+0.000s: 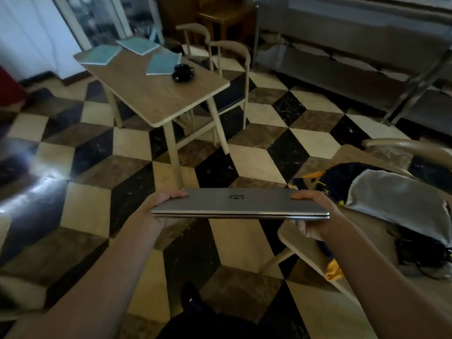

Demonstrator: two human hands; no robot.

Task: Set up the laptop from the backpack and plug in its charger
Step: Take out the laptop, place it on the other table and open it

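Observation:
A closed silver laptop (239, 203) is held level in front of me above the checkered floor. My left hand (159, 206) grips its left edge, thumb on the lid and fingers underneath. My right hand (315, 214) grips its right edge the same way. A dark blue and grey backpack (381, 192) with yellow trim lies on a wooden chair (305, 243) at the right. Dark cables (420, 255) lie bunched beside the backpack; I cannot tell whether they are the charger.
A light wooden table (156, 94) stands ahead, bearing three pale blue booklets (161, 63) and a black cup on a saucer (182, 72). Two chairs (230, 59) stand behind it. Steel shelving (354, 57) runs along the right. A dark sofa arm (31, 204) is at the left.

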